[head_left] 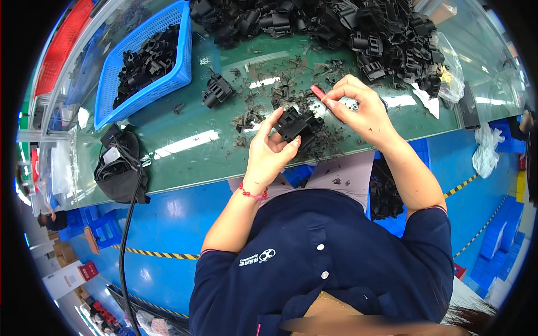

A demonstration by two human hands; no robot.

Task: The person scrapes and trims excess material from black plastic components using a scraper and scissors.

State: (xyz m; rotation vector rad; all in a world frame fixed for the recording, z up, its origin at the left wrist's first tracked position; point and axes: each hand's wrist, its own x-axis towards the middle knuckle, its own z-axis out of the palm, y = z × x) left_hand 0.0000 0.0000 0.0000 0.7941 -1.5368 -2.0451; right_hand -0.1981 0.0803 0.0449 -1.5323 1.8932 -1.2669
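Note:
My left hand [270,147] is closed around a black molded plastic part [297,124], thumb on its near side and fingers along its left. It is held just above the green tabletop [185,147], over scattered black scraps. To the right, my right hand [358,106] pinches a slim red tool [319,92] between thumb and fingers. One end of the tool sticks out to the upper left; the rest is hidden in the hand, so its exact kind does not show. The tool and the part are apart. Another black plastic part [217,91] lies on the table left of my hands.
A large heap of black plastic parts [392,42] covers the far side. At the left stands a blue basket [185,67] holding similar parts. A black bag with a cable [120,168] sits at the table's left edge. Clear plastic bags [451,70] lie at the right.

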